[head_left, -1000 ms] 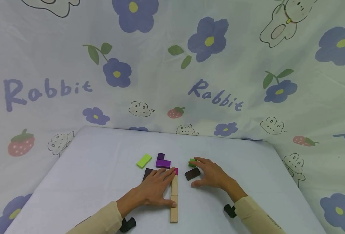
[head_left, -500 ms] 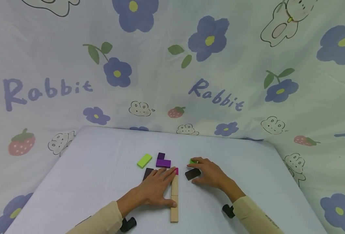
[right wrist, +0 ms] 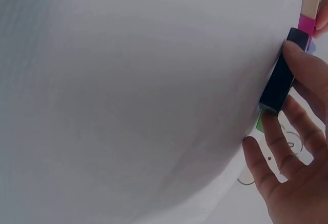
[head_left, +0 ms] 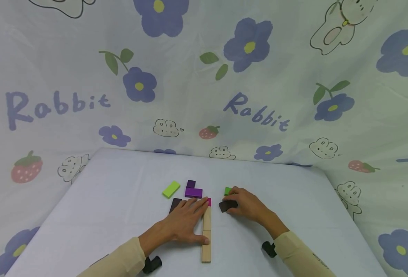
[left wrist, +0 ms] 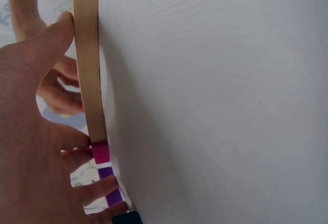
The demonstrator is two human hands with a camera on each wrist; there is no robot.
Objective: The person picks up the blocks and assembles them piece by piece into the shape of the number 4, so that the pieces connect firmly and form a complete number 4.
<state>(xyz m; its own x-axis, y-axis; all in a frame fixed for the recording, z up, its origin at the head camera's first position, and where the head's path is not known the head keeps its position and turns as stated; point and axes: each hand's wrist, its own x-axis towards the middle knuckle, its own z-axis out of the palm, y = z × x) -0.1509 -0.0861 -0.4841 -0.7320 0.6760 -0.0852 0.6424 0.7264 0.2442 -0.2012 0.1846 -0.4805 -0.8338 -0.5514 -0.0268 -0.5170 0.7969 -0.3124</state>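
Leftmost on the table [head_left: 127, 184], a lime block [head_left: 171, 189] and a dark block [head_left: 174, 204] lie loose. The left hand [head_left: 181, 221], fingers spread, touches a row apparently laid: two wooden blocks [head_left: 206, 254] and a magenta block [head_left: 209, 202], end to end. Right of it, apart, the right hand [head_left: 248, 204] pinches a smooth, oblong black block [head_left: 226, 206], seemingly unplaced, near a green block [head_left: 227, 190].

The left hand [left wrist: 31, 137] touches a wooden strip [left wrist: 88, 65], a pink block [left wrist: 101, 153] meeting its end near a purple block [left wrist: 106, 172].
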